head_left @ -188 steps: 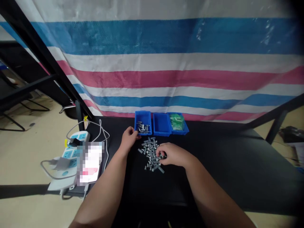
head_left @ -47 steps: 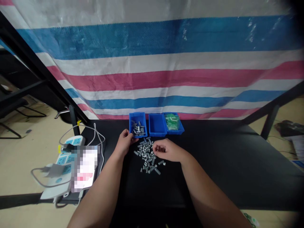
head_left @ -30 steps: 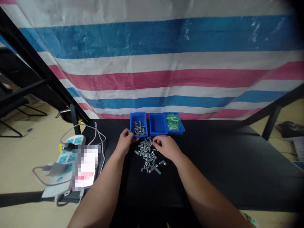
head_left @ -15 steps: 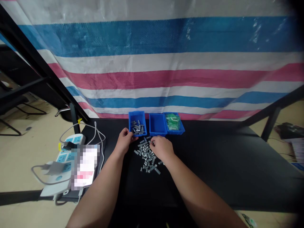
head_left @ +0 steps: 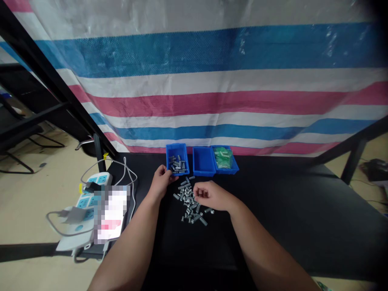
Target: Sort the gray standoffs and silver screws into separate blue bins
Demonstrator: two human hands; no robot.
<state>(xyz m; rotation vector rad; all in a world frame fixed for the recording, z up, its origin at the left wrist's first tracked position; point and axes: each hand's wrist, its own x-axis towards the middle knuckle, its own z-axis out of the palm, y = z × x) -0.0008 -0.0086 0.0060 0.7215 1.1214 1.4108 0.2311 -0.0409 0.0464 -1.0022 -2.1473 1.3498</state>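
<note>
Nearest, toward the near-left corner of the black desk (head_left: 273,218), a white power strip (head_left: 68,241) with pale blue socket panels runs along the left edge, and a lit device (head_left: 113,212), its screen pixelated, lies just beside it. A white cable (head_left: 135,190) loops near them. Farther in, left of the desk's middle, is a loose pile of metal pieces (head_left: 190,202): grey cylinders and small, shiny, round-headed parts, with a few scattered toward the near edge. The right hand (head_left: 215,196) is at the pile's right side, fingers curled inward; whether its grip is together on a piece cannot be told. The left hand (head_left: 160,182) has its grip clamped on the near-left corner of the left blue tray (head_left: 177,148), thumb at the rim. This tray stands toward the far edge and contains more grey cylinders, mostly in its near half. To its right, just apart, the middle blue tray (head_left: 203,161) shows a bare bottom; beside that, the right blue tray (head_left: 235,169) holds a green-and-clear packet (head_left: 223,157) with pale pieces showing. Beyond the far edge hangs a sheet (head_left: 212,101) striped blue, white and red, creased in places.
</note>
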